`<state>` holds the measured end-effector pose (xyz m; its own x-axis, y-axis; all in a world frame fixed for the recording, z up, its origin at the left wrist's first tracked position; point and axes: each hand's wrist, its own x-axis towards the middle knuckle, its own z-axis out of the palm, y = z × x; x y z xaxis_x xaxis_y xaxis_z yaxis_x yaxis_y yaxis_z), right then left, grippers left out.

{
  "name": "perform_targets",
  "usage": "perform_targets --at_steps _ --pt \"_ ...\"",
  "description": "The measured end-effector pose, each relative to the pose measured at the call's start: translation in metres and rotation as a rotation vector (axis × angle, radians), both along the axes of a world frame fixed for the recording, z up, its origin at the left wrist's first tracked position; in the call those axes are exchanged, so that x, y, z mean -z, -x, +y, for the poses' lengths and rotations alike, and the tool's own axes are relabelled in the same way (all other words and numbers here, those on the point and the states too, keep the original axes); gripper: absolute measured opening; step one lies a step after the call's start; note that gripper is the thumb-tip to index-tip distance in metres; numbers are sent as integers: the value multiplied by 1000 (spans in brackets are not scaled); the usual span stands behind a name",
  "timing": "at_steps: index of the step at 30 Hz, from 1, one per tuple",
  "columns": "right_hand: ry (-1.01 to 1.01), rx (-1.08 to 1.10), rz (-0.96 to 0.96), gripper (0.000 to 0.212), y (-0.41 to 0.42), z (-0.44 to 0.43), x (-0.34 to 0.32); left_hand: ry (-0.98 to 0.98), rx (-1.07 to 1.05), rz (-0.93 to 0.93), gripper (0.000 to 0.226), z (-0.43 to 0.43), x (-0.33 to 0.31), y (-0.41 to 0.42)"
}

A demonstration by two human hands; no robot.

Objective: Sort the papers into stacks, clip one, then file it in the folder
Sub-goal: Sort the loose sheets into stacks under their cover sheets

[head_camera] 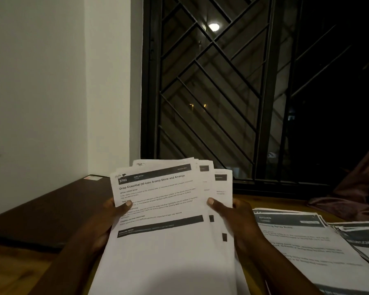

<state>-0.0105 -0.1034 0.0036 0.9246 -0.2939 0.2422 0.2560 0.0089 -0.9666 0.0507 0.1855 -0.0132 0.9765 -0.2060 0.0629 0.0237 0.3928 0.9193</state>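
I hold a fanned bundle of printed white papers point(164, 231) upright in front of me, above the table. The top sheet is headed "3703 Drop Essential Oil onto Aroma Stone and Arrange". My left hand point(107, 218) grips the bundle's left edge with the thumb on the front. At the right edge my right hand point(232, 218) grips it the same way. To the right a stack headed "KITCHEN" point(307, 241) lies flat on the table. A second stack point(362, 239) lies at the far right, partly cut off. No clip is in view.
A dark flat folder-like object point(45, 209) lies on the wooden table point(264, 202) at the left, against the white wall. Straight ahead is a dark barred window point(211, 92). Dark red cloth point(354, 188) hangs at the right.
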Motion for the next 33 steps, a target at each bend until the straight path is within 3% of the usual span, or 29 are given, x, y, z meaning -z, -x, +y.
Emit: perform_targets --at_steps 4,8,13,15,19,22,26,27,30,33 --pt "12 38 -38 14 -3 -10 2 17 -27 11 38 4 1 -2" --pt "72 82 -24 11 -9 -17 4 8 -62 -15 55 7 2 0" --pt "67 80 -21 9 -10 -21 5 10 -32 -30 37 6 2 -2" --pt "107 90 5 14 -10 -21 7 11 -7 -37 40 7 2 -1" --pt "424 240 95 26 -12 -15 29 -8 -15 -50 45 9 2 0" --pt "716 342 265 51 -12 -11 46 -60 -27 -44 48 7 1 -1" --pt "938 465 228 66 -9 -12 43 -50 -10 -45 38 8 2 -2" --pt "880 463 167 61 -6 -11 36 -42 -8 -44 33 8 2 -2" --pt "264 147 55 38 1 -5 6 -46 -19 -34 23 7 0 0" --pt "122 -185 113 27 10 6 -6 -62 -6 -25 25 5 -3 3"
